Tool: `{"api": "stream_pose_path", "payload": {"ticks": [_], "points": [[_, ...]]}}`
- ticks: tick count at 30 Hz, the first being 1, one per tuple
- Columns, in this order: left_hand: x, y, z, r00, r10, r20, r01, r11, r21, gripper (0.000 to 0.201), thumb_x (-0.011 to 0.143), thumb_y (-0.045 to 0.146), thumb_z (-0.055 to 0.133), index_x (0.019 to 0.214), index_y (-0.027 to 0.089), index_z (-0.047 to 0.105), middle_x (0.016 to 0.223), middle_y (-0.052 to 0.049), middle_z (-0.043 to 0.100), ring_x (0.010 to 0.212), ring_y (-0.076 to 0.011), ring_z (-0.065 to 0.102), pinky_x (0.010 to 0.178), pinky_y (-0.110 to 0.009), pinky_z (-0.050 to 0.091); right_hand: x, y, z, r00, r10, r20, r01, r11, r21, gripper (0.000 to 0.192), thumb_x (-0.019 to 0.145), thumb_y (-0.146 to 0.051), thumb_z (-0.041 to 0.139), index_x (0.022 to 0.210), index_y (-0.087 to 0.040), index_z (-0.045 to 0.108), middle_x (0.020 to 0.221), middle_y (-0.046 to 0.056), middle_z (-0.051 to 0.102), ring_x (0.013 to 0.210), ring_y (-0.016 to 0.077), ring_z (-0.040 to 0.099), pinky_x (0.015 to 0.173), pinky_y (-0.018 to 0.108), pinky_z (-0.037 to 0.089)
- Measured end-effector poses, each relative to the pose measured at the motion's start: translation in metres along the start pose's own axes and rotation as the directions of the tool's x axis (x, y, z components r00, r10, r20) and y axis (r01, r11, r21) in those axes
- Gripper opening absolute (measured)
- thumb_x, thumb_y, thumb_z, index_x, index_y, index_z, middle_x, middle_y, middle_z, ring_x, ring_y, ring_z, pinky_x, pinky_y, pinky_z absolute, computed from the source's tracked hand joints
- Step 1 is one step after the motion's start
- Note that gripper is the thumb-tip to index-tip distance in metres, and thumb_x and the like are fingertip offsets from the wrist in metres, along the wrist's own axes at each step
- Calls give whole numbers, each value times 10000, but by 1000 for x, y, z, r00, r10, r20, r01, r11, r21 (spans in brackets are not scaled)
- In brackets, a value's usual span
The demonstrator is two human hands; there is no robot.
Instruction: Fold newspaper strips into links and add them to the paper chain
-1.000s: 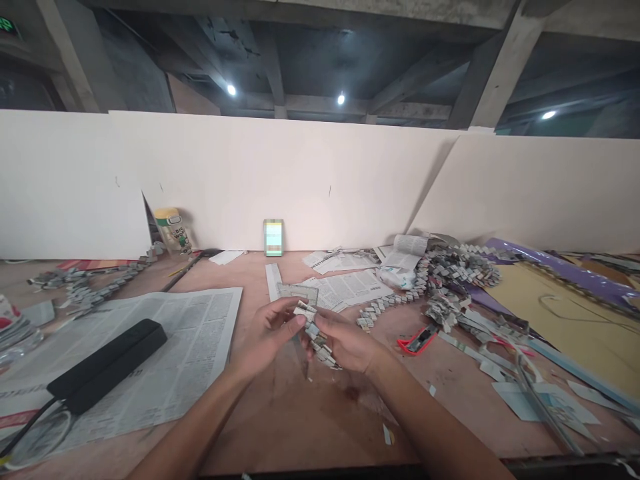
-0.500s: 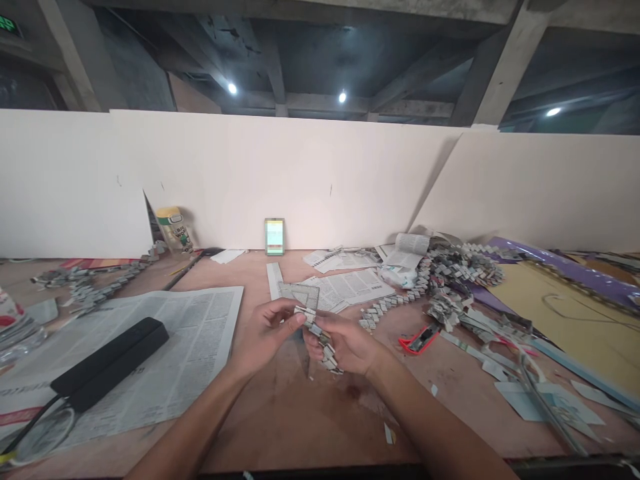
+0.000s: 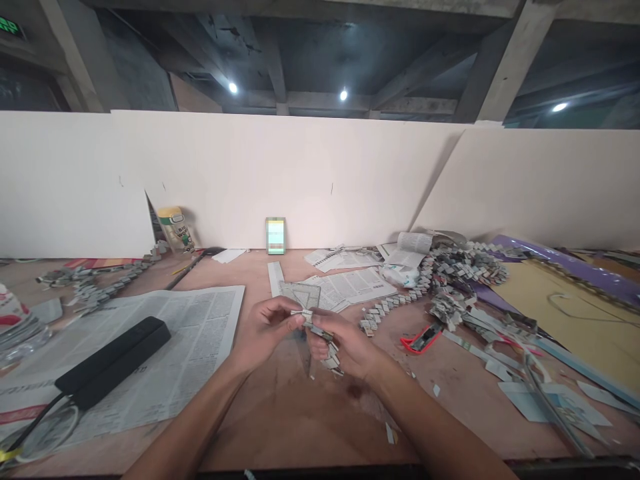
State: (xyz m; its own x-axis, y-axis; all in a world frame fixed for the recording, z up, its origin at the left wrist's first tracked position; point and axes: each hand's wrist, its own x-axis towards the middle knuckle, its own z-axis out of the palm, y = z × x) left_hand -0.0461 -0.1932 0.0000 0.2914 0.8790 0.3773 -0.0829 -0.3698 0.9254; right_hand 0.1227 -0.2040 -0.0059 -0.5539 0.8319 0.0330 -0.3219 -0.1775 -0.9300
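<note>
Both hands meet over the middle of the wooden table (image 3: pixel 280 413). My left hand (image 3: pixel 267 330) pinches the top end of a short chain of folded newspaper links (image 3: pixel 325 347). My right hand (image 3: pixel 345 347) grips the same chain lower down, and its tail hangs past my fingers. A clear plastic set square (image 3: pixel 300 295) lies on the table just behind the hands.
An open newspaper (image 3: pixel 165 353) with a black power strip (image 3: pixel 113 360) lies at left. A long folded paper chain heap (image 3: pixel 450 280) and a red cutter (image 3: pixel 423 339) sit at right, with yellow card (image 3: pixel 575 313) beyond. A phone (image 3: pixel 275 235) and can (image 3: pixel 173 228) lean on the white wall.
The hands have stayed together on the chain, shifting slightly; the top link has been pressed lower between the left fingers.
</note>
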Motion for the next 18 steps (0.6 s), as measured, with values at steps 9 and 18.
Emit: {"api": "stream_pose_path", "payload": {"ticks": [9, 18], "points": [[-6, 5, 11, 995, 31, 99, -58, 955, 291, 140, 815, 235, 590, 726, 162, 670, 726, -41, 629, 699, -161, 579, 653, -269, 450, -4, 5, 6, 965, -232, -123, 116, 798, -591, 398, 908, -496, 365, 716, -172, 494, 523, -30, 479, 488, 105, 477, 489, 226, 364], [-3, 1, 9, 993, -83, 85, 63, 976, 209, 186, 813, 331, 591, 829, 163, 669, 684, -29, 630, 658, -164, 579, 642, -278, 459, -5, -1, 4, 991, -73, -115, -1, 840, -543, 448, 937, -475, 240, 712, -177, 486, 499, -31, 465, 403, 97, 431, 425, 220, 346]]}}
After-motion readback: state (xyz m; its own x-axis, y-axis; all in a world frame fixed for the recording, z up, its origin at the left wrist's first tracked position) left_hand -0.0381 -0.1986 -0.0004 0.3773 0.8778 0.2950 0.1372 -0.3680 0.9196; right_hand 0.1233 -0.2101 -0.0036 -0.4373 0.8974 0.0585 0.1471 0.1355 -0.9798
